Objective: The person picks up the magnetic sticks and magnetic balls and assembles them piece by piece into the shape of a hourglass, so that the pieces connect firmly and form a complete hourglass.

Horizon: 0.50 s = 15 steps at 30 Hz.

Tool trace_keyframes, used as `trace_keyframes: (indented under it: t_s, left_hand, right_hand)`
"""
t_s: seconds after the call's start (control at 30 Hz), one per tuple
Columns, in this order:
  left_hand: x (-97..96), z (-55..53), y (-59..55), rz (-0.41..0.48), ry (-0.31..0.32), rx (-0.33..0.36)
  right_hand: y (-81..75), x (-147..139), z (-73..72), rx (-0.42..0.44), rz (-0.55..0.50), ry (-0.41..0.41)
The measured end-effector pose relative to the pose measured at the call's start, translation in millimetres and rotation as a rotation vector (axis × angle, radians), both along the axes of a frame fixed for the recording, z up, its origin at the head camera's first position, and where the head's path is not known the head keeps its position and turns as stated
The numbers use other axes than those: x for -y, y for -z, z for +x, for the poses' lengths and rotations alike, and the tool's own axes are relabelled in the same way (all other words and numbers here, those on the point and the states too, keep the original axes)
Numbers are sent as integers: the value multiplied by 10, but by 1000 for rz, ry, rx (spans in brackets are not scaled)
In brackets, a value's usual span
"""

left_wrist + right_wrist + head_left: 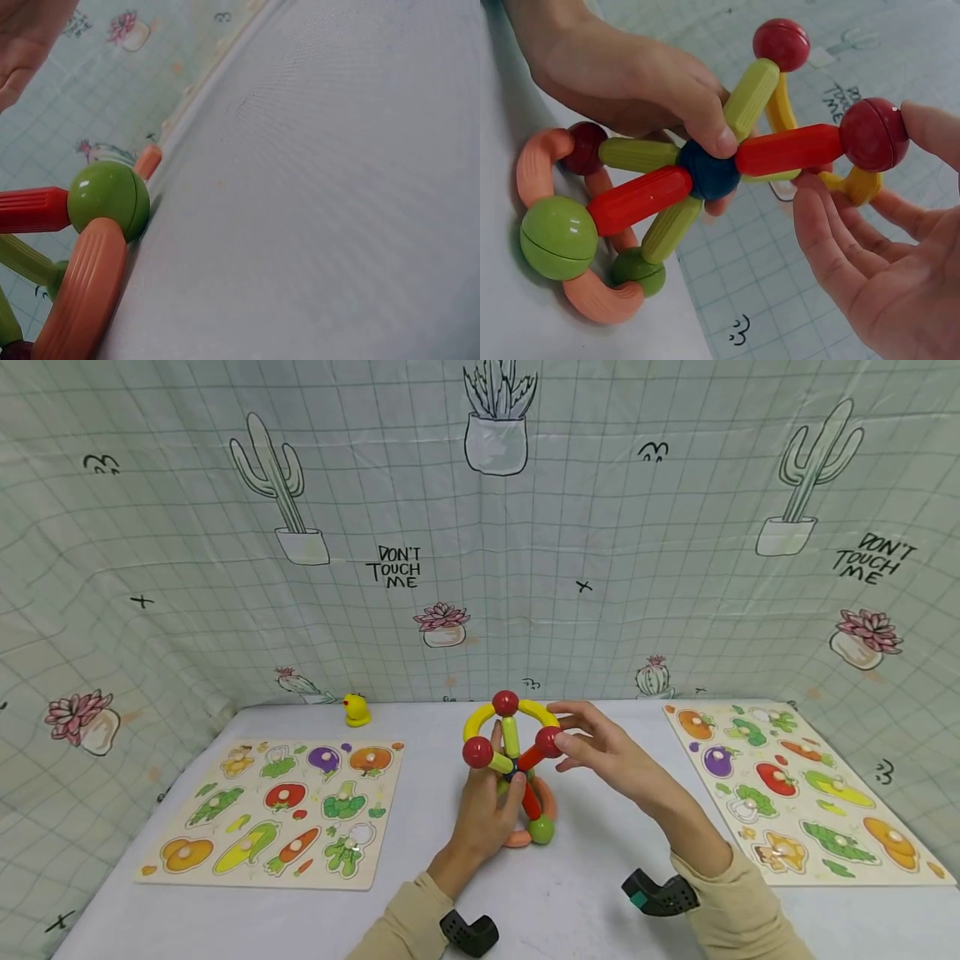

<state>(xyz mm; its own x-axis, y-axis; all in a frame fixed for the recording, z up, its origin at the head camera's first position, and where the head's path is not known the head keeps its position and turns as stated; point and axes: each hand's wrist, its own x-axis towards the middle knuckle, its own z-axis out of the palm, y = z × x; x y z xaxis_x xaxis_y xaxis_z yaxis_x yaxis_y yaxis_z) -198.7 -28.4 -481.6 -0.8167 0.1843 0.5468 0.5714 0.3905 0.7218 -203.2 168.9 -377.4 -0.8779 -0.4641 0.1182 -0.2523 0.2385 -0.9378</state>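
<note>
A magnetic ball-and-stick model stands on the white table, with a ring of salmon curved rods (604, 298) at its base. My left hand (483, 814) grips its middle, the thumb on the blue ball (709, 171) and the other fingers partly hidden behind. Straight red and light green rods spread from that ball. On top is a ring of yellow curved rods (480, 720) and red balls. My right hand (611, 760) pinches the ring's right side, thumb against a red ball (874, 135), fingers by a yellow rod. Low in the model, a green ball (109, 199) fills the left wrist view's edge.
Vegetable puzzle boards lie on either side, one at the left (251, 810) and one at the right (757, 827). A yellow rubber duck (357, 711) stands near the table's back edge. Behind hangs a gridded cloth (585, 527) with cactus drawings.
</note>
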Motion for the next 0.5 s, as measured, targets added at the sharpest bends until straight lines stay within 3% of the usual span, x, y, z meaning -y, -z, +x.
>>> trace_keyframes:
  t_s: [0.27, 0.4, 0.5]
  left_hand:
    - [-51, 16, -35, -14, -64, -58]
    - [-65, 24, -34, -10, -58, -56]
    - [-63, 24, -35, 1, -45, -42]
  right_hand:
    - [26, -39, -28, 1, 11, -8]
    - [78, -106, -86, 52, -11, -10]
    - [123, -161, -141, 67, 8, 43]
